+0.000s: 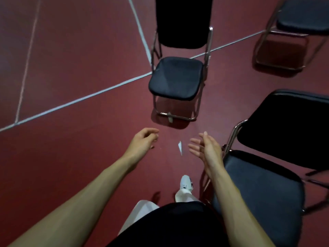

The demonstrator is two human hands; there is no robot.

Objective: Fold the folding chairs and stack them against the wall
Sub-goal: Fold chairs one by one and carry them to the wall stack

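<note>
A black padded folding chair (176, 77) with a chrome frame stands unfolded straight ahead, its seat facing me. A second unfolded chair (263, 189) stands close at my right, and a third chair (302, 24) is at the top right. My left hand (144, 139) reaches forward, fingers loosely curled, holding nothing. My right hand (206, 148) is out beside it, fingers spread, empty, just left of the near chair's frame. Both hands are short of the chair ahead.
The floor is dark red with white painted lines (80, 99) crossing it. A small white scrap (180, 146) lies on the floor between my hands. My white shoe (186, 183) steps forward below. No wall is in view.
</note>
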